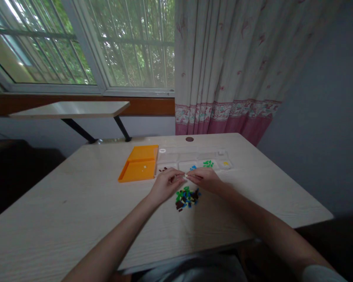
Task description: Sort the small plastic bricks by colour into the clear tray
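My left hand (168, 182) and my right hand (205, 179) meet fingertip to fingertip over the table. Between the pinched fingers is a tiny whitish piece (186, 176), too small to make out fully. Just below the hands lies a pile of small building bricks (187, 197) in green, blue, dark brown and pale yellow. Behind the hands stands a clear compartment tray (188, 156). Its sections hold brown bricks (164, 169), blue bricks (193, 167), green bricks (208, 163) and yellow bricks (226, 163), sorted by colour. My fingers partly cover the tray's near edge.
An orange open case (138, 171) with a couple of small white pieces in it lies left of the tray. A raised shelf (73, 109) stands on black legs at the back left. A round cable hole (190, 139) sits near the table's far edge, before the curtain (223, 70).
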{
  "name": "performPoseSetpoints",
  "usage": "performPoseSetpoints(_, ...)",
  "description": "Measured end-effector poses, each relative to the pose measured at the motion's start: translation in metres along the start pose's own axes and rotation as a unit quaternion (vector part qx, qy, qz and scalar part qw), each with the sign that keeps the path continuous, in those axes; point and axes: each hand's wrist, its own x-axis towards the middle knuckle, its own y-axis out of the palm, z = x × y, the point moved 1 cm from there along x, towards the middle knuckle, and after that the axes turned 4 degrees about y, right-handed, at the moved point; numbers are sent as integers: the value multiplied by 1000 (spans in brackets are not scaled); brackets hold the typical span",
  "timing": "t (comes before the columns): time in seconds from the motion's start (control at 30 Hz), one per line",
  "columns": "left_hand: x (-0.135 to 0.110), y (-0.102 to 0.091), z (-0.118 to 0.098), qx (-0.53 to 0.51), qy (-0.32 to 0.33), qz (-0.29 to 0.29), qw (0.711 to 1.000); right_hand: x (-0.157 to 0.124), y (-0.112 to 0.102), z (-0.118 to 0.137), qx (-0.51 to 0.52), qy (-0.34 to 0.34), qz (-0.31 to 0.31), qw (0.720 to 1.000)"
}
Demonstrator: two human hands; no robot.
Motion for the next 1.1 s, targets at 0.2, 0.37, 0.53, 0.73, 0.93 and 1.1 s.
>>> performPoseSetpoints(0.2, -2, 0, -5, 9, 31, -15, 999, -2, 0, 3, 24, -21, 9, 999)
performPoseSetpoints(0.37, -3, 1, -6, 7, 40, -16, 999, 0, -4, 5, 23, -14, 20, 999)
performPoseSetpoints(0.53, 3, -16, -3, 38, 32, -17, 999, 2, -11, 0, -7, 45, 158, 986)
performPoseSetpoints(0.73, 7, -79, 42, 234, -55, -23, 970, -1, -12, -6, 30, 75, 275, 958)
performPoseSetpoints(0.93, -5, -119, 87, 375, -240, 47, 894, 0, -11, -6, 38, 92, 312, 945)
performPoseSetpoints(1.1, -8, -117, 100, 374, -281, 71, 881, 1, -13, -7, 27, 98, 313, 944)
